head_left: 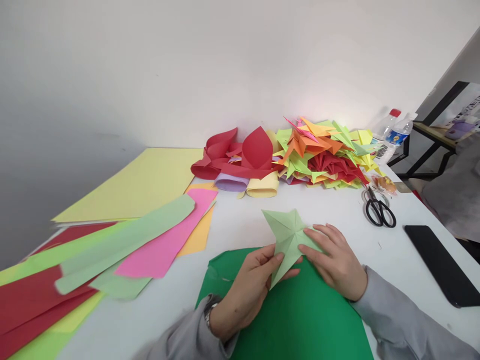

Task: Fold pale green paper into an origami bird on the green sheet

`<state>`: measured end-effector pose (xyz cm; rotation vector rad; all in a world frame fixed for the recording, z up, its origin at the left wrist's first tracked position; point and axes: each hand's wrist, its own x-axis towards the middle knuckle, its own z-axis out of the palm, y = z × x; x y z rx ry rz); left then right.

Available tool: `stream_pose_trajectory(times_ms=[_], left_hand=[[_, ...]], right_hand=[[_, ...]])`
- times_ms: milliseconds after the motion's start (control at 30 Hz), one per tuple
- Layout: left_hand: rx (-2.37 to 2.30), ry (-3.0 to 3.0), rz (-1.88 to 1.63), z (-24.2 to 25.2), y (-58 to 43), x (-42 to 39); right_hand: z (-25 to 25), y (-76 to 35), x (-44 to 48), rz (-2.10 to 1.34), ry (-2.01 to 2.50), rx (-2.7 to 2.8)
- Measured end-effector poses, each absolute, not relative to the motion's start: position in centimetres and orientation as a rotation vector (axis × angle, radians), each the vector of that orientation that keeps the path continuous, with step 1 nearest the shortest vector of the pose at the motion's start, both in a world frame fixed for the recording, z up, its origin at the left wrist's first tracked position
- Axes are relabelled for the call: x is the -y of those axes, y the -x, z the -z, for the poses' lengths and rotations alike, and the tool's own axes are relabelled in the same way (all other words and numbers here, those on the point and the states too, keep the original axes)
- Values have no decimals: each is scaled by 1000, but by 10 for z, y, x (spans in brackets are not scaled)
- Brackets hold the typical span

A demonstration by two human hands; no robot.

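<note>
A pale green folded paper star is held up between both hands, over the far edge of a dark green sheet. My left hand pinches its lower left point, thumb on top and fingers beneath. On the other side, my right hand grips the right part of the star, its fingers lying over the creased face and hiding some of it. Creases run from the star's middle out to its points.
Coloured paper strips spread over the left side, by a yellow sheet stack. Rolled red paper pieces and a heap of folded stars stand along the wall. Scissors, a black phone and plastic bottles are at right.
</note>
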<state>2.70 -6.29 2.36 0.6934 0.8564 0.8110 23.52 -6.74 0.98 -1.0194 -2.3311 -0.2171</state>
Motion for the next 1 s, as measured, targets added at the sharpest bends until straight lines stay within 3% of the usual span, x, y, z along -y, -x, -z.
stream_pose_trajectory(times_ms=[267, 367, 433, 500, 600, 733, 1000], left_hand=[[-890, -902, -579, -18, -17, 53], [-1165, -1425, -604, -14, -5, 50], [-1316, -1884, -803, -13, 2, 51], [-1246, -2252, -926, -13, 6, 53], [-959, -2561, -807, -15, 7, 57], [-850, -2678, -649, -16, 5, 58], [-805, -2728, -690, -20, 7, 56]], right_hand=[[-9, -238, 69, 453, 816, 2506], [-8, -234, 72, 460, 807, 2544], [-7, -232, 72, 449, 822, 2557], [-7, -232, 73, 430, 834, 2576], [-7, -232, 75, 393, 852, 2599], [-8, -231, 80, 321, 888, 2610], [-14, -227, 84, 236, 961, 2588]])
